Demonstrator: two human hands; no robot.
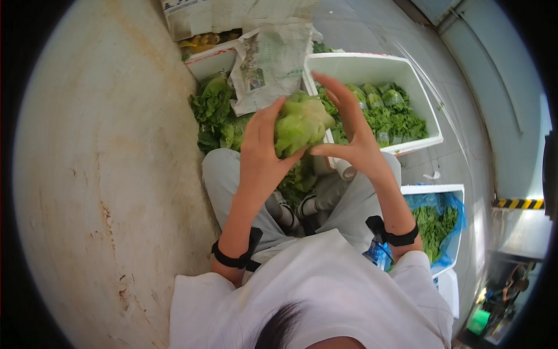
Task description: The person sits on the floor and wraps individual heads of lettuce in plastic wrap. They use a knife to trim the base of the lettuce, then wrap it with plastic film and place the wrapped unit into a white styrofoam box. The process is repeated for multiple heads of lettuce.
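Observation:
A pale green head of lettuce (pixel 303 122) is held up over my knees, its whitish base turned to the right. My left hand (pixel 263 139) grips it from the left side, with the thumb below. On its right, my right hand (pixel 354 136) is spread with fingers apart; the thumb points at the lettuce's lower edge, and whether it touches cannot be made out. More leafy lettuce (pixel 212 110) fills a white foam box in front of me, partly covered by a crumpled printed paper sheet (pixel 267 64). Loose green leaves (pixel 297 177) show below my hands.
At the far right, a white foam box (pixel 372 61) holds bagged greens (pixel 392 110). Another foam box (pixel 460 203) with blue plastic lining stands by my right elbow. A white roll (pixel 346 170) lies near my right knee. A stained wall (pixel 116 174) rises close on the left.

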